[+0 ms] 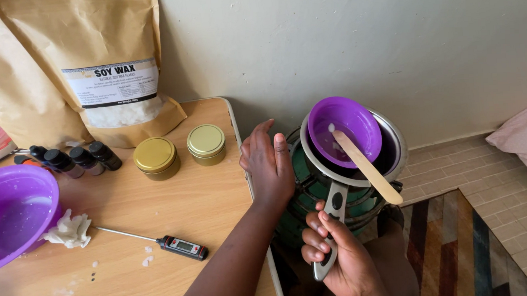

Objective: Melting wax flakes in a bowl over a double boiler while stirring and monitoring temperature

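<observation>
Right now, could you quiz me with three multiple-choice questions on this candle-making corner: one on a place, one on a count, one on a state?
1. Where does the wooden stick rest?
A. In the small purple bowl
B. On the table
C. In a tin

2. How many gold lidded tins stand on the wooden table?
A. One
B. Two
C. Four

3. What is the right hand doing?
A. Lying flat
B. Gripping the saucepan handle
C. Holding the probe thermometer

Answers: A, its end lies inside the bowl; B, two sit side by side; B, fingers wrap the handle, while the left hand hovers open.
</observation>
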